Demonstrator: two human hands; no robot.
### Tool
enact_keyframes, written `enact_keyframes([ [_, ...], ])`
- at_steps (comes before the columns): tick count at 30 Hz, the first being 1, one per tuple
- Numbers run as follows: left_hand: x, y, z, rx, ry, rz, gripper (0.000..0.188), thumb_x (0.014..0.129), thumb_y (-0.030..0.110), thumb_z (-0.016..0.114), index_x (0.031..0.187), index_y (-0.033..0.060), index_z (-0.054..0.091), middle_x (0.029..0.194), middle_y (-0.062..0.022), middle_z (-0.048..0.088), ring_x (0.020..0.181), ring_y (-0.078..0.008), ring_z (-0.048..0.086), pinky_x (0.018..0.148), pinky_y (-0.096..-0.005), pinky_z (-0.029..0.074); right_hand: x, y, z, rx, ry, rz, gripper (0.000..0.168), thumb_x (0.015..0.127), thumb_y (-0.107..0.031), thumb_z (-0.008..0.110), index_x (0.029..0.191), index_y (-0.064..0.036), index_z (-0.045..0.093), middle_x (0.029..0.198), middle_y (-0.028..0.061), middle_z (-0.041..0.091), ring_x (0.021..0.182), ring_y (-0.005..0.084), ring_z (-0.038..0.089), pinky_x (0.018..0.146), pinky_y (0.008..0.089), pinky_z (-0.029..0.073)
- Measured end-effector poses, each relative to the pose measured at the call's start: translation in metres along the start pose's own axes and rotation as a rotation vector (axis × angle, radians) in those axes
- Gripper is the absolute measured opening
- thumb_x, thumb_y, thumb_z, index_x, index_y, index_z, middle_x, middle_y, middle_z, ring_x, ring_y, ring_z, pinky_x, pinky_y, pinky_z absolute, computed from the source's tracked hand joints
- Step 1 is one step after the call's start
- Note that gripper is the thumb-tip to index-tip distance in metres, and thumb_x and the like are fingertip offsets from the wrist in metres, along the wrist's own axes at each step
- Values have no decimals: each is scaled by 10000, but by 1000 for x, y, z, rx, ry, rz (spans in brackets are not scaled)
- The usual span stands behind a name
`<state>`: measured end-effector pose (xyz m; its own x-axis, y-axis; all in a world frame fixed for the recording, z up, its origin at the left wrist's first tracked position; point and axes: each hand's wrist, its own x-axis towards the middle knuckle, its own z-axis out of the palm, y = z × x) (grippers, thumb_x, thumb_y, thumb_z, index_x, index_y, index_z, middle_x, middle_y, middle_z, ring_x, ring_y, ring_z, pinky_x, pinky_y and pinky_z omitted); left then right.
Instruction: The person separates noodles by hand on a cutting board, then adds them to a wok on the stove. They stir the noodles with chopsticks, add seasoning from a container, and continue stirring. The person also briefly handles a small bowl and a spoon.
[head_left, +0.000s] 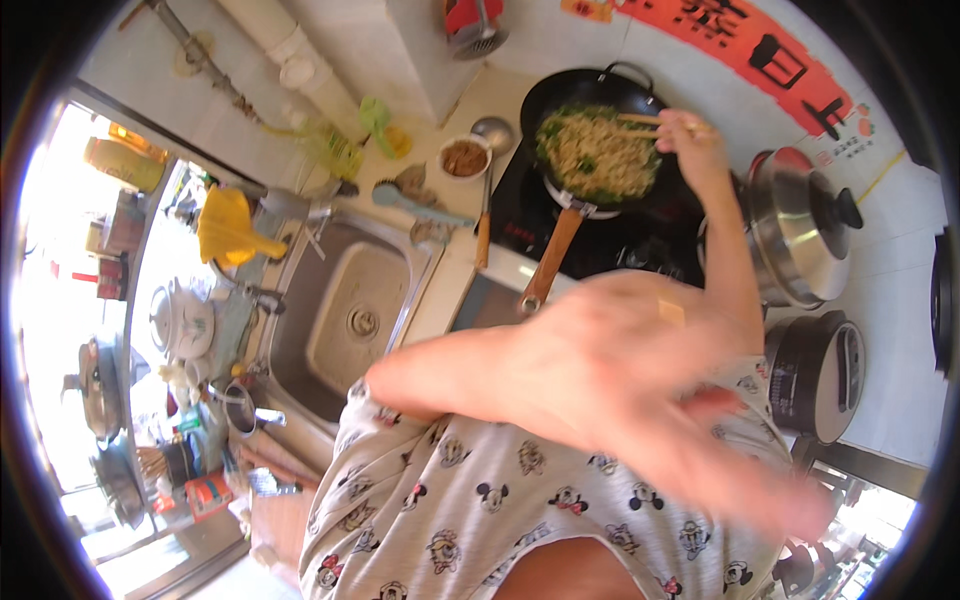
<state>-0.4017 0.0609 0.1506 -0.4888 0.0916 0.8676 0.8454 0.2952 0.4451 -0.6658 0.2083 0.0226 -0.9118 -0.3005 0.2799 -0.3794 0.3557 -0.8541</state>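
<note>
My right hand (691, 142) holds a pair of wooden chopsticks (639, 134) over the far right side of a black wok (541, 86). Their tips reach the fried rice or similar grain dish (596, 161), which is mixed with chopped greens. The wok sits on a black cooktop (517, 206), its wooden handle (553, 259) pointing towards me. Close to the camera, my left hand (622, 367) is large and motion-blurred. It stretches across my chest to the right with fingers apart, and nothing shows in its grasp. It hides part of my right forearm and the cooktop's front edge.
Left of the cooktop are a ladle (493, 139), a bowl of brown food (463, 157) and a blue utensil (397, 196). A steel sink (360, 300) lies further left. A lidded steel pot (795, 225) and a dark rice cooker (814, 375) stand at right.
</note>
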Motion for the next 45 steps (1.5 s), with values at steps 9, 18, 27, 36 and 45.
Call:
enact_keyframes([
  [9, 16, 35, 51, -608, 237, 70, 288, 553, 180, 704, 672, 49, 477, 588, -43, 380, 468, -222, 430, 420, -336, 329, -26, -17, -14, 180, 49, 17, 313, 942, -265, 532, 1052, 9, 637, 857, 99, 679, 699, 136, 656, 678, 234, 505],
  [18, 22, 25, 55, -687, 161, 203, 299, 570, 144, 728, 664, 36, 465, 577, -71, 403, 470, -261, 446, 414, -364, 322, -38, -24, -18, 214, 56, -14, 282, 946, -228, 524, 1063, 7, 629, 878, 103, 675, 717, 136, 652, 675, 238, 510],
  [27, 22, 31, 54, -581, -135, 200, 286, 628, 120, 690, 872, 23, 576, 563, -63, 417, 433, -265, 448, 410, -348, 387, -36, -17, -12, 196, 103, -38, 239, 955, -182, 502, 1029, 14, 618, 855, 89, 663, 707, 124, 637, 660, 242, 520],
  [36, -95, -97, 2, 266, -406, -479, 326, 797, 95, 651, 1116, 48, 602, 1002, -157, 601, 956, -328, 576, 775, -383, 488, -15, 52, 39, 57, -167, 116, 235, 911, -184, 572, 1022, 13, 634, 831, 83, 674, 701, 135, 662, 616, 245, 506],
  [45, -189, -126, 10, 198, -371, -1057, 734, 848, 307, 616, 1370, -68, 262, 1205, -301, 504, 1077, -435, 519, 903, -436, 426, 14, 59, 26, 193, -186, 273, 253, 855, -170, 553, 823, 63, 645, 675, 138, 660, 555, 188, 654, 507, 305, 515],
])
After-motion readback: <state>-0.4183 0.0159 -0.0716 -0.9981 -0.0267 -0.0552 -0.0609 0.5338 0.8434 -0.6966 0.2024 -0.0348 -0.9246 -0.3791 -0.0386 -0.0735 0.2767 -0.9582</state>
